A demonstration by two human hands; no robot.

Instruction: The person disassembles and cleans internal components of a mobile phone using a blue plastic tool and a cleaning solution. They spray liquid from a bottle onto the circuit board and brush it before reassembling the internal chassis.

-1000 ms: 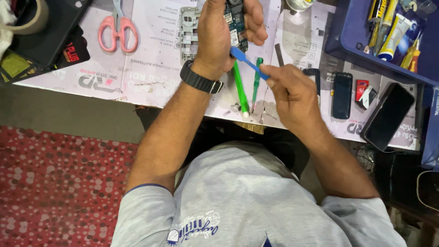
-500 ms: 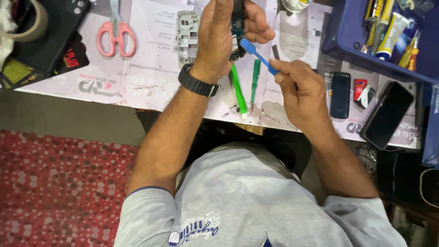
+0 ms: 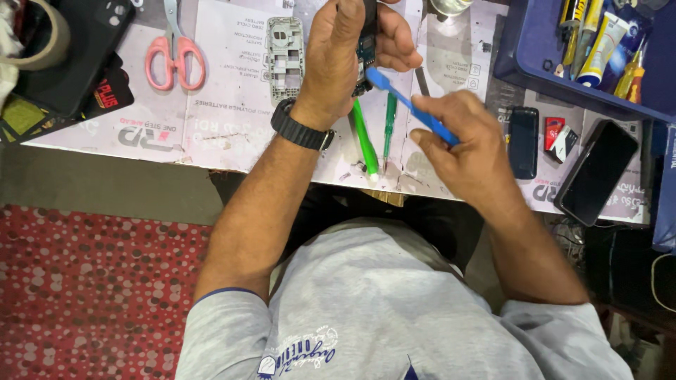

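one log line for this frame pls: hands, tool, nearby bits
left hand: grips small dark circuit board | right hand: holds blue plastic pry tool, tip at board | under hands: two green screwdrivers | left: pink-handled scissors

On the desk (image 3: 232, 141), the strip between the scissors (image 3: 174, 53) and the grey frame (image 3: 284, 60) is free for a hand. Under the hands, two green tools (image 3: 366, 141) block the near edge. To the right, two phones (image 3: 523, 141) and a blue tray (image 3: 542, 77) crowd the way.
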